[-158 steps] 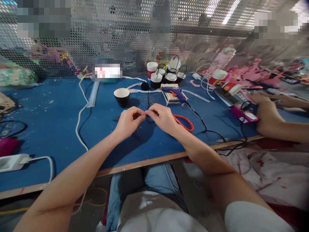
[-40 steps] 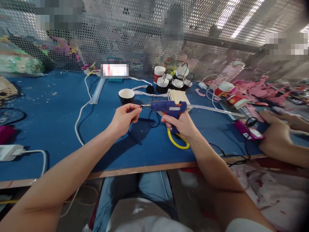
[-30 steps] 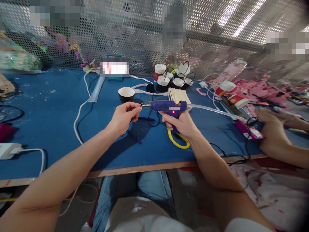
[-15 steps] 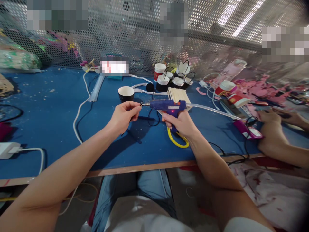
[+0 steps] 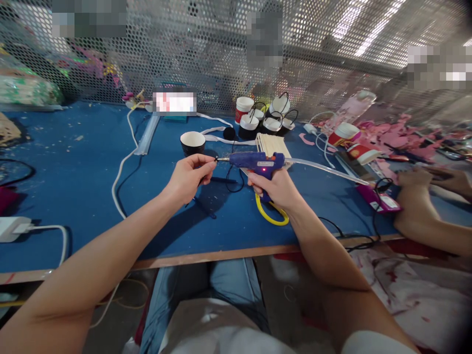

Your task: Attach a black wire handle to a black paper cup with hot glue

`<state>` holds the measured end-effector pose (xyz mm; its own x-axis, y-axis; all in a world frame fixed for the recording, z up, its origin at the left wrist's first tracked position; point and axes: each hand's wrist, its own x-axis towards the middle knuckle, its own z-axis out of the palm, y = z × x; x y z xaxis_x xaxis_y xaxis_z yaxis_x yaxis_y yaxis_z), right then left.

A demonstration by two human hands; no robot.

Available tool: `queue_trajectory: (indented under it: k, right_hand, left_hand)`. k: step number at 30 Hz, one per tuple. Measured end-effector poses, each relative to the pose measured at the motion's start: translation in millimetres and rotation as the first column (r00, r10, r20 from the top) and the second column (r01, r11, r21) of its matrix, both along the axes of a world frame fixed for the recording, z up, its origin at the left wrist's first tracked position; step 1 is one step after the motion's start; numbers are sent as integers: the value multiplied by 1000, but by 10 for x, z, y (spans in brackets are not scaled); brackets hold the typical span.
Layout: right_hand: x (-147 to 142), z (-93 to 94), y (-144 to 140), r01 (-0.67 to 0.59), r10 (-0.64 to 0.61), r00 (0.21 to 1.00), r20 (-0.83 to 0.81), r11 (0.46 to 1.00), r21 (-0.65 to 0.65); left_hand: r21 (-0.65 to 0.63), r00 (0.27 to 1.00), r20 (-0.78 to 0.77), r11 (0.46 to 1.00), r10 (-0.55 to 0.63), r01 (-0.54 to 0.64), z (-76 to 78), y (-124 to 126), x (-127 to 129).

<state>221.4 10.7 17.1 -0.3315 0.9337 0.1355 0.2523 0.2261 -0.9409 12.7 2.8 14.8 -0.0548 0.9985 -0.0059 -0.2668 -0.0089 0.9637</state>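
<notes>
My right hand (image 5: 275,189) is wrapped around the grip of a blue hot glue gun (image 5: 250,160), whose red light is lit. A clear glue stick (image 5: 328,169) trails out of its back. Its metal nozzle touches or nearly touches the fingertips of my left hand (image 5: 191,178). That hand pinches a thin black strip, mostly hidden by the fingers. Just beyond my left hand stands a black-wrapped paper cup (image 5: 192,143). Scissors with a yellow handle (image 5: 273,214) lie below my right hand.
Several cups with black wire handles (image 5: 271,125) stand at the back before a perforated metal screen (image 5: 214,54). A bundle of pale sticks (image 5: 273,143) lies behind the glue gun. White cables (image 5: 116,184) cross the left side. A co-worker's arm (image 5: 416,206) rests at right, near a purple box (image 5: 378,197).
My hands and the glue gun hold their places. At the right, the co-worker's hands have shifted slightly.
</notes>
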Motion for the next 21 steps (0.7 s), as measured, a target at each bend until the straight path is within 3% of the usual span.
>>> queue_trajectory:
  k: [21]
  right_hand:
    - [11, 43, -18, 7, -7, 999, 33, 1000, 16]
  left_hand:
    - [7, 1000, -2, 1000, -1, 1, -11, 13, -15]
